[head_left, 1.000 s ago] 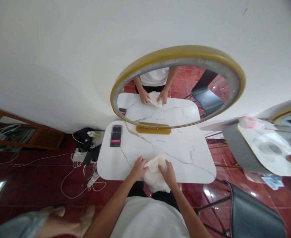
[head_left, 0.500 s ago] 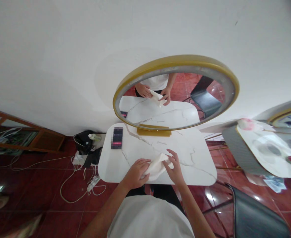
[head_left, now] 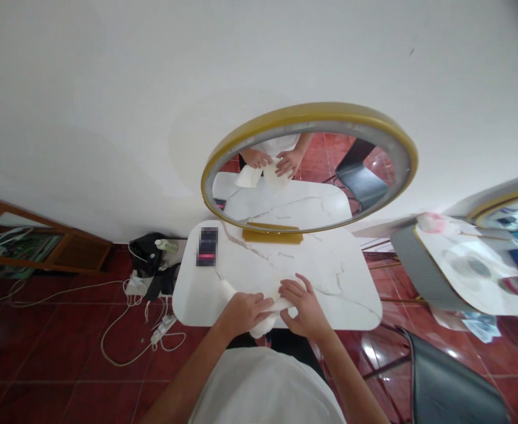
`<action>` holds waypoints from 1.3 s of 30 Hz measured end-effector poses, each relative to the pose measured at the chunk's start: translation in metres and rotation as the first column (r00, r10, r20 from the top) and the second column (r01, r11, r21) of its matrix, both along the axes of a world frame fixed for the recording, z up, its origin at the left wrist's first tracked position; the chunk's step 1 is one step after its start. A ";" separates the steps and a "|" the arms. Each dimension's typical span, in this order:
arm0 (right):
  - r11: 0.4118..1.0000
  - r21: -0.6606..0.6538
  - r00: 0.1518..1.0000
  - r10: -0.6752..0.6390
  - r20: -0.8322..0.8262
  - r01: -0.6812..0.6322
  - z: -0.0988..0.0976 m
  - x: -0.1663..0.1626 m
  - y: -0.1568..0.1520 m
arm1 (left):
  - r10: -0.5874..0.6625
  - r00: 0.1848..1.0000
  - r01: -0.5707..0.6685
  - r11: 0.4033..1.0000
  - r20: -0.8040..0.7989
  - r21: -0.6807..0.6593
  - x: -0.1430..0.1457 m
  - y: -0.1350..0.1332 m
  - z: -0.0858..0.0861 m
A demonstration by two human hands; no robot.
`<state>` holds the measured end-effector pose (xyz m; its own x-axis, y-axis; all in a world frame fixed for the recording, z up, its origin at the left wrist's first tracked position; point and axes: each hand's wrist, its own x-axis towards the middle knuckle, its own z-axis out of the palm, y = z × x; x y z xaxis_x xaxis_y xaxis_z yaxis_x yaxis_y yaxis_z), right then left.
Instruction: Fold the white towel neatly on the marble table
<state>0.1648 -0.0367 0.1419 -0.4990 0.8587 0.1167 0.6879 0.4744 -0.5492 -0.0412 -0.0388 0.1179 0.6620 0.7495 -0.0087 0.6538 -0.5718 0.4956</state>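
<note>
One white cloth [head_left: 264, 325], bunched, at the near edge of a white, grey-veined desk [head_left: 325, 265]; we find it between and under both hands. Left hand [head_left: 243, 313]: grip pinching the cloth between thumb and fingers. Right hand [head_left: 304, 306]: fingers fanned over the cloth, thumb apart; whether this grip pinches, we cannot tell. We also list one dark phone [head_left: 207, 247], screen blurred, at the desk's left; one gold-rimmed oval mirror [head_left: 311, 168], behind; one black chair [head_left: 455, 377], right.

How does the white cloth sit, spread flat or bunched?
Bunched: the cloth is gathered narrow between the left hand and right hand, one end jutting beyond the left hand and a loose fold below.
</note>
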 end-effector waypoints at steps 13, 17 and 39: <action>0.804 -0.459 0.784 -0.541 -0.303 0.378 -0.032 0.068 0.005 | 0.173 0.982 -0.179 0.753 -0.073 -0.633 -0.047 0.013 -0.022; 0.801 -0.488 0.801 -0.524 -0.291 0.346 -0.044 0.078 0.006 | 0.233 0.972 -0.136 0.683 0.038 -0.717 -0.063 0.014 -0.034; 0.986 -0.021 0.904 -0.141 0.403 0.163 -0.159 -0.022 -0.046 | 0.258 0.960 -0.258 0.966 -0.108 0.015 -0.025 -0.034 -0.140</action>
<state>0.1431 -0.0831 -0.0172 -0.3577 0.9271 -0.1123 0.9160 0.3249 -0.2354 -0.0665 -0.0732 -0.0223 0.4416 0.8945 -0.0692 0.8289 -0.3772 0.4131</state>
